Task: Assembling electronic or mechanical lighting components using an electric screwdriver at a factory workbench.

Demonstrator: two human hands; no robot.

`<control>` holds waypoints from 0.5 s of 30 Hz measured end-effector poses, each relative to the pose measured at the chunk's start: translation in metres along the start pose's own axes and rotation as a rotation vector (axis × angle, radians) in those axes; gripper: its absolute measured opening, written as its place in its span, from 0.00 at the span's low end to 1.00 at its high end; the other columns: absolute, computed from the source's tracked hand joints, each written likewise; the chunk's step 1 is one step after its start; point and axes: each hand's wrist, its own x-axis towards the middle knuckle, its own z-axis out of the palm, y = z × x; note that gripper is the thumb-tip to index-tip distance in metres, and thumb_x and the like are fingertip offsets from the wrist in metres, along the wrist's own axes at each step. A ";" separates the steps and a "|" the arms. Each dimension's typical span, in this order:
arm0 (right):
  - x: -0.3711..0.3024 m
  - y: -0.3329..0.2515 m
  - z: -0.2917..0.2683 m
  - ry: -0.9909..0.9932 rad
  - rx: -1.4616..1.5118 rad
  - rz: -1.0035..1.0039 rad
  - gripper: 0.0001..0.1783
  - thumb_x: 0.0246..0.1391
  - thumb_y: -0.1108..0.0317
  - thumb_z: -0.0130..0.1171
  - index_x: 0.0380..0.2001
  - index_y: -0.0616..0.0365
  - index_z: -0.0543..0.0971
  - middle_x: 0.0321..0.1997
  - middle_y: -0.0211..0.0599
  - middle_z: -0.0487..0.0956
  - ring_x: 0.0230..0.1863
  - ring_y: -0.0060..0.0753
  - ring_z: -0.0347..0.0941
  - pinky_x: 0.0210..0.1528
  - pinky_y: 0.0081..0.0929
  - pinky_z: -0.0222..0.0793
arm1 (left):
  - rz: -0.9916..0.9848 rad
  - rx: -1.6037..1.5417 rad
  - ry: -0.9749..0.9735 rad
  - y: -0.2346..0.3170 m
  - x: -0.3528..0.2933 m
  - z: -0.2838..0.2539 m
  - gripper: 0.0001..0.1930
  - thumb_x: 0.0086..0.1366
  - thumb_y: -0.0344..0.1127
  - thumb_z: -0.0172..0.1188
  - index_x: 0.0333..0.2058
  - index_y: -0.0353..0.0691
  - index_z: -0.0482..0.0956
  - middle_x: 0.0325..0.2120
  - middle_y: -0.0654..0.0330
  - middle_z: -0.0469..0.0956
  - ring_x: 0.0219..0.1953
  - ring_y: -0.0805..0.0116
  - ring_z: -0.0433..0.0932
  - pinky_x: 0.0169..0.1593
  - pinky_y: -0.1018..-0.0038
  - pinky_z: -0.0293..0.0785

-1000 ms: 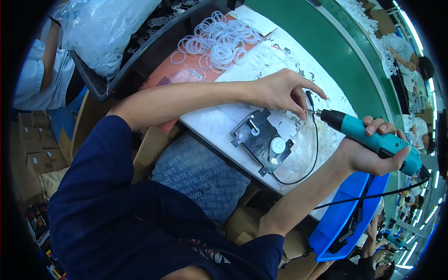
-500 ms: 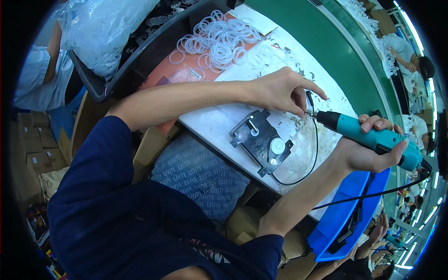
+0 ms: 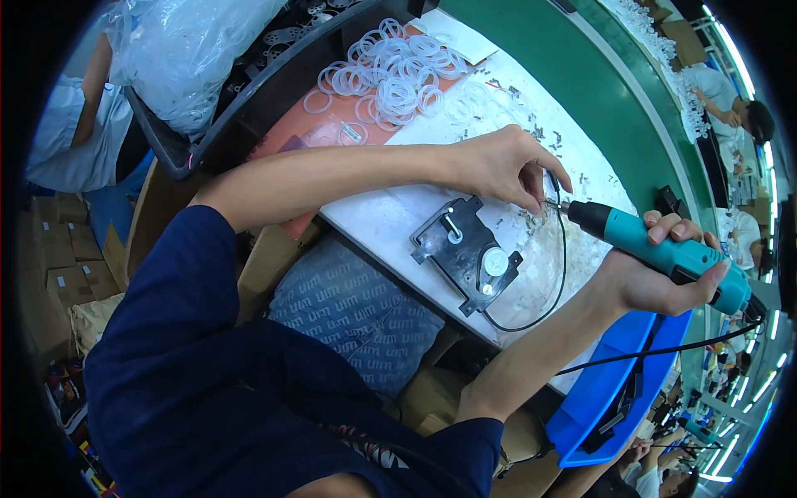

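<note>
- The fingers (image 3: 550,159) of the left hand (image 3: 496,166) are bent, the forefinger stretched out past the thumb; whether they pinch something small, I cannot tell.
- The fingers of the right hand (image 3: 646,278) wrap around a teal power screwdriver (image 3: 638,238), gripping its body.
- The screwdriver is over the right part of the desk (image 3: 369,209), tilted, its black nose and thin metal tip pointing left, right by the left thumb.
- A thin black cable (image 3: 564,266) passes close to that tip and curves down to the corner of a black plate (image 3: 465,251).
- The plate lies on the desk below the left hand, with a metal post and a round white wheel on top.
- Tiny dark pieces (image 3: 540,133) are scattered over the desk beyond the left hand.
- Farther off, clear rings (image 3: 398,83) lie in a heap, partly on an orange sheet (image 3: 286,124).
- A clear plastic bag (image 3: 187,62) sits in a black tray (image 3: 286,73) at the upper left.
- A blue bin (image 3: 573,415) stands beyond the right forearm.
</note>
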 end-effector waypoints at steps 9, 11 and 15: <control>-0.019 -0.048 0.004 -0.075 0.027 0.007 0.22 0.48 0.49 0.53 0.35 0.57 0.67 0.25 0.35 0.66 0.19 0.25 0.61 0.28 0.25 0.57 | 0.053 -0.079 0.041 0.003 0.005 -0.004 0.12 0.52 0.26 0.62 0.38 0.35 0.81 0.24 0.56 0.82 0.25 0.75 0.80 0.33 0.80 0.76; -0.034 -0.061 0.002 -0.184 0.070 0.069 0.24 0.49 0.49 0.53 0.36 0.61 0.66 0.26 0.36 0.65 0.18 0.24 0.60 0.26 0.23 0.56 | 0.022 -0.329 -0.055 0.022 0.000 -0.005 0.12 0.55 0.26 0.61 0.39 0.32 0.79 0.25 0.55 0.81 0.25 0.75 0.79 0.33 0.80 0.75; -0.062 -0.072 0.018 -0.292 0.072 0.088 0.27 0.49 0.49 0.53 0.38 0.64 0.65 0.27 0.38 0.65 0.18 0.23 0.60 0.24 0.21 0.54 | 0.075 -0.437 -0.257 0.042 -0.009 -0.003 0.14 0.53 0.23 0.58 0.40 0.30 0.78 0.25 0.54 0.81 0.24 0.74 0.79 0.32 0.79 0.75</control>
